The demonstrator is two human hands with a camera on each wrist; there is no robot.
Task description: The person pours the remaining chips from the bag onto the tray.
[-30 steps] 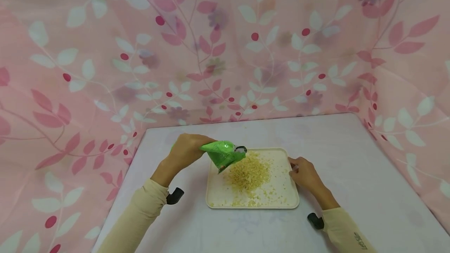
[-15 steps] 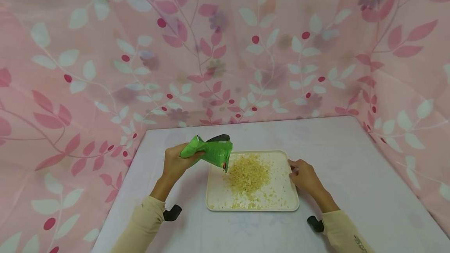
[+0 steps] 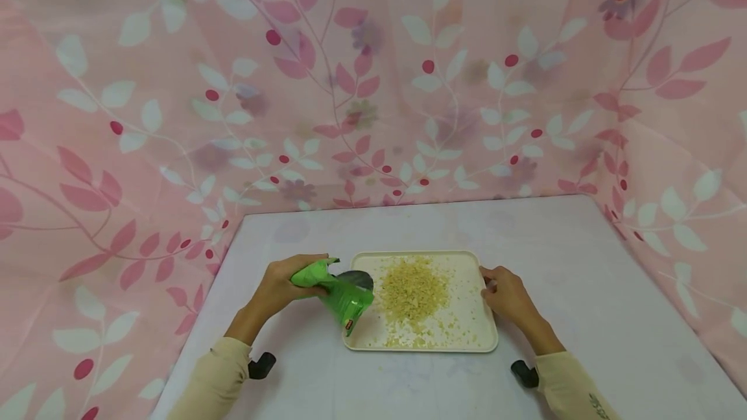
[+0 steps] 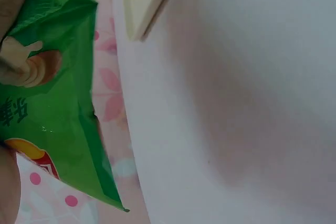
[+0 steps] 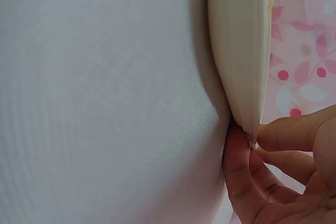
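My left hand (image 3: 286,287) grips a crumpled green snack bag (image 3: 344,300) by its upper part. The bag's dark open mouth tilts over the left edge of a cream rectangular tray (image 3: 478,336). In the left wrist view the green snack bag (image 4: 58,108) shows printed chips and lettering, with fingers along its left side. A heap of yellow crushed chips (image 3: 414,290) lies in the tray, with looser crumbs spread toward its front and right. On the tray's right rim, my right hand (image 3: 508,293) pinches the edge. The right wrist view shows the thumb above the rim (image 5: 252,103) and fingers beneath.
A white cloth-covered table (image 3: 420,387) lies under the tray. Pink floral curtains (image 3: 373,83) rise behind the table and along both sides. Black wrist mounts (image 3: 262,365) stick out from both sleeves.
My left hand has drawn the green bag leftward and down from over the heap, turning the bag's mouth on the way. The right hand keeps its pinch on the tray rim.
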